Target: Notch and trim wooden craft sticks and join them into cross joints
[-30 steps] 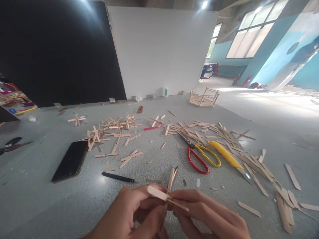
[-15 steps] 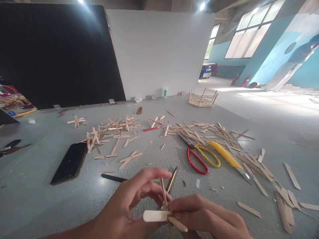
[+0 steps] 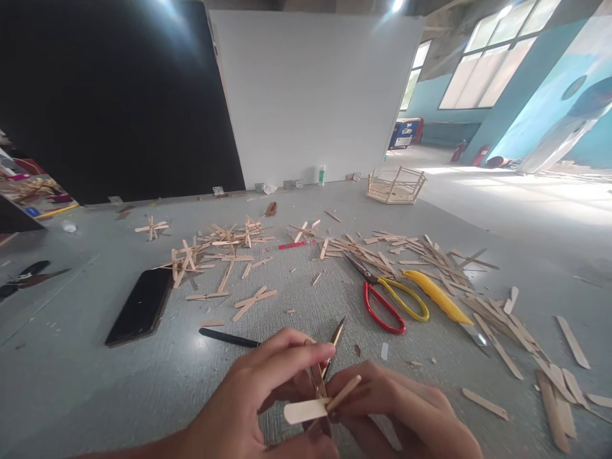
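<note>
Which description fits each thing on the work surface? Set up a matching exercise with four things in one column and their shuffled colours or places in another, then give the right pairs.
Things:
1. scissors
2. phone
3. knife
4. stick assembly

Descriptions:
A. yellow handle, lying right of the scissors
B. black, lying flat to the left of the stick pile
C. pinched between the left hand and the right hand
D. one red handle loop and one yellow

Pairs: 1-D, 2-B, 3-A, 4-C
</note>
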Demonstrator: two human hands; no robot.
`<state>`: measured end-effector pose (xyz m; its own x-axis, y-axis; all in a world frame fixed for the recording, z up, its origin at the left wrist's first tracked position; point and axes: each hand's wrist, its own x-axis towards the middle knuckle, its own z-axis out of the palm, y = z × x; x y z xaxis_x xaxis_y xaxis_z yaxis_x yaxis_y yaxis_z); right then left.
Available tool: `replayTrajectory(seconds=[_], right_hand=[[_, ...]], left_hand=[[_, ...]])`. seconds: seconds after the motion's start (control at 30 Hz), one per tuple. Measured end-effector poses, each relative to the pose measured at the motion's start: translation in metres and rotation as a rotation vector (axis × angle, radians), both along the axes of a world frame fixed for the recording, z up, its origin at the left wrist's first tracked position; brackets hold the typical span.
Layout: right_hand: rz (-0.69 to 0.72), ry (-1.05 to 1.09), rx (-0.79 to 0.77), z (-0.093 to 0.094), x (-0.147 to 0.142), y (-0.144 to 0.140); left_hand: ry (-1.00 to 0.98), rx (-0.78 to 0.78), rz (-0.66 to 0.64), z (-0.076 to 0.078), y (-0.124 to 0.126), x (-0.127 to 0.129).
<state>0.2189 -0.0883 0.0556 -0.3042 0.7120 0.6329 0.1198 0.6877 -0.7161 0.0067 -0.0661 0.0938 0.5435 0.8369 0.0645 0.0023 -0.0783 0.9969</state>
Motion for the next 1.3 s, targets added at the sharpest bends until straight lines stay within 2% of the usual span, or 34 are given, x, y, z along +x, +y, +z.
replayTrajectory(seconds=[0.1,0.3,0.4,0.53,0.67,0.77,0.87,1.0,1.13,1.2,1.3], right_hand=[[-0.021,0.023,-0.037,0.002,-0.002,0.001],[-0.017,0.075,-0.058,0.002,-0.003,0.002],[-0.019,0.093,-0.064,0.001,-0.004,0.003],[-0.008,0.088,-0.043,0.003,-0.005,0.004],[-0.027,0.072,-0.067,0.007,-0.004,0.005],[0.031,0.074,-0.183,0.006,-0.002,0.003],[0.091,0.111,-0.409,0.004,-0.003,0.0],[0.035,0.184,-0.581,0.002,-0.008,0.0],[-0.002,0.171,-0.656,0.003,-0.011,0.002],[-0.007,0.152,-0.65,0.003,-0.011,0.003],[-0.038,0.176,-0.6,0.002,-0.013,0.002]], left_hand=[[-0.055,-0.081,-0.051,-0.001,0.002,0.001],[-0.046,-0.15,0.008,0.0,0.002,0.004],[0.019,-0.155,0.021,0.003,0.003,0.005],[0.142,-0.234,0.062,0.013,0.002,0.006],[0.165,-0.296,0.101,0.017,0.0,0.005],[0.162,-0.315,0.109,0.016,0.001,0.005],[0.151,-0.321,0.136,0.015,0.001,0.006],[0.08,-0.337,0.159,0.014,0.003,0.006],[0.031,-0.355,0.09,0.007,0.007,0.004],[0.044,-0.336,0.051,0.002,0.008,0.003],[0.031,-0.315,0.073,-0.001,0.009,0.003]])
